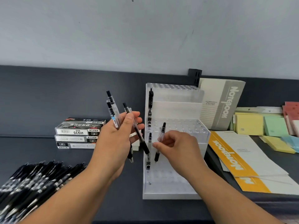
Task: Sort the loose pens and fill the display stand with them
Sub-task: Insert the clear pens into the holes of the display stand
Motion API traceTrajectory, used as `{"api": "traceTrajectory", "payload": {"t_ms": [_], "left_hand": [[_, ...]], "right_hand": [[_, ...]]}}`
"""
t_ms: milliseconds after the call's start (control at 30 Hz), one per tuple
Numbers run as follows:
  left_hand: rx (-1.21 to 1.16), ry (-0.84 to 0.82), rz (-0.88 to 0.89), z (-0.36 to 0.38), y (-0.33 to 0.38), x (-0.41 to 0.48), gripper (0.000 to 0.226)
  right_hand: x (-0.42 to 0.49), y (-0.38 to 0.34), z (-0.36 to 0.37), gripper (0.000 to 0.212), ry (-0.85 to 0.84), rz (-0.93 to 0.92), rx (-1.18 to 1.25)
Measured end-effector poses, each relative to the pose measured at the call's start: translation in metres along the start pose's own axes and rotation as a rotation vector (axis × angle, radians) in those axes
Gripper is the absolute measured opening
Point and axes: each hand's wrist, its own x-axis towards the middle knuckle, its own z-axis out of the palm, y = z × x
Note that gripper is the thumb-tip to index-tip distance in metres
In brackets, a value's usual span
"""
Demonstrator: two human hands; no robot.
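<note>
A clear acrylic display stand with stepped tiers of holes stands in the middle of the dark shelf. Two black pens stand in its left column, one on the top tier and one on the middle tier. My left hand grips a bunch of three pens, tips down, just left of the stand. My right hand pinches a single clear pen with a black grip, held upright over the lower tier. A heap of loose black pens lies at the front left.
Three stacked pen boxes lie behind my left hand. Right of the stand are notebooks: a grey one leaning on the wall and yellow-striped ones lying flat. Coloured sticky-note pads fill the far right.
</note>
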Motion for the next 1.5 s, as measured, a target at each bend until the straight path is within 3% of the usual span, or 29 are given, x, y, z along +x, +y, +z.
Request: {"api": "traceTrajectory", "payload": {"t_ms": [233, 400, 600, 967, 1500], "left_hand": [[0.011, 0.006, -0.008, -0.011, 0.002, 0.006, 0.022], [0.017, 0.0, -0.005, -0.014, 0.002, 0.008, 0.022], [0.021, -0.019, -0.009, -0.016, 0.002, 0.01, 0.022], [0.016, -0.035, -0.011, -0.013, -0.003, 0.01, 0.022], [0.036, -0.023, -0.034, -0.011, -0.003, 0.002, 0.022]], "right_hand": [[-0.002, 0.004, 0.017, 0.027, -0.12, 0.043, -0.168], [-0.003, 0.001, 0.017, 0.015, -0.058, 0.031, -0.067], [0.0, 0.0, 0.016, 0.013, -0.026, 0.007, -0.123], [-0.003, 0.002, 0.015, 0.027, 0.015, 0.018, -0.093], [-0.002, -0.002, 0.012, 0.019, -0.026, -0.02, -0.221]]}}
